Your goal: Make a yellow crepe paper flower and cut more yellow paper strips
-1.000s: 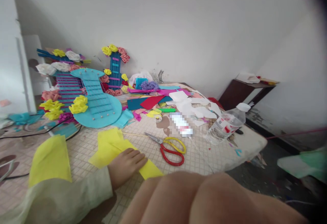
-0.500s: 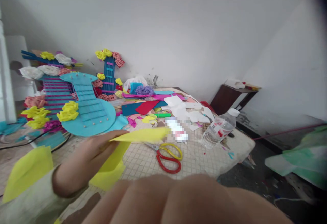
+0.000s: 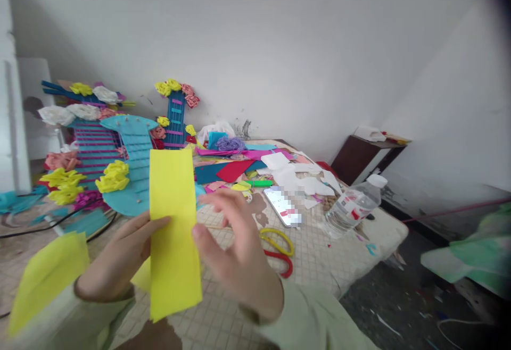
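Note:
My left hand [image 3: 120, 254] pinches the left edge of an upright strip of yellow crepe paper [image 3: 173, 270], thumb across its front. My right hand [image 3: 237, 241] is at the strip's right edge, thumb and fingers apart; whether the thumb tip touches the paper I cannot tell. Partly behind the right hand lie scissors with one yellow and one red handle [image 3: 290, 243]; their blades are hidden. Below the strip, part of another yellow piece [image 3: 142, 275] shows. A larger yellow sheet [image 3: 48, 281] is at the left, by my left sleeve.
Guitar-like blue crafts [image 3: 138, 142] with paper flowers [image 3: 114, 176] stand at the back left. A phone [image 3: 281, 206], a green marker [image 3: 259, 183], white paper scraps [image 3: 299, 180] and a water bottle [image 3: 353, 209] lie or stand on the tiled-pattern table [image 3: 319, 265]. Its right edge drops to the floor.
The yellow strip has swung from nearly flat to upright, facing me. My right hand, a large blur close to the camera before, is now beside the strip, partly covering the scissors.

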Motion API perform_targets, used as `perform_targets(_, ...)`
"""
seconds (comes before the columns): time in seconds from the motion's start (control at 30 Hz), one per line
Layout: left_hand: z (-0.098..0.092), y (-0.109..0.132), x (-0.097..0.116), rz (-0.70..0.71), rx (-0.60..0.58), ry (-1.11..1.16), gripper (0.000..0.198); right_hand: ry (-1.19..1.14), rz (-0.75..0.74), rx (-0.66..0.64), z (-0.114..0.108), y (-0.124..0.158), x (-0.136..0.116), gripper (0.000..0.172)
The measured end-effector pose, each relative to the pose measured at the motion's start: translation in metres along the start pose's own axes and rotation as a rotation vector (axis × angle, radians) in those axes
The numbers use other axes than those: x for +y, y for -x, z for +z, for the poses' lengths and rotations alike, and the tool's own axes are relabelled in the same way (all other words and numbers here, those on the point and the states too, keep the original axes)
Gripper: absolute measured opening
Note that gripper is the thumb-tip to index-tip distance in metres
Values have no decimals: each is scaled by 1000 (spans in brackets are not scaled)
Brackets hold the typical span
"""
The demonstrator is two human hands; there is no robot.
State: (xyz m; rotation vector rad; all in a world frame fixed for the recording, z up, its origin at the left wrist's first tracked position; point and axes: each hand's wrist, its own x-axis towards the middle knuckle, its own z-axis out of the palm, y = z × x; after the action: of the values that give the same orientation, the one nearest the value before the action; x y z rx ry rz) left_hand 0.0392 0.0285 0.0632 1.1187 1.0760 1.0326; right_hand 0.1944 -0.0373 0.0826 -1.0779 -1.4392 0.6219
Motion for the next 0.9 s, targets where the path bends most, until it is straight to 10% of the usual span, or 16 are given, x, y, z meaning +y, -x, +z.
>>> perform_targets(0.1,2,-9,-6,-93,-23,126,19,-4,301,-231,-2,-26,46,63)
perform_targets(0.3,-1,-22,-20,-74,-69,41,34,-298,323,-376,25,-48,103,35)
perform_targets(0.57,-6,-35,-40,127,74,-146,53,-377,400,-286,27,-47,109,34)
perform_targets(0.77,12,-14,-32,-80,-189,63,38,-450,491,-253,29,-39,103,36)
perform_targets(0.9,13,-15,-35,-247,-64,272,32,-568,527,-254,29,-36,103,36)
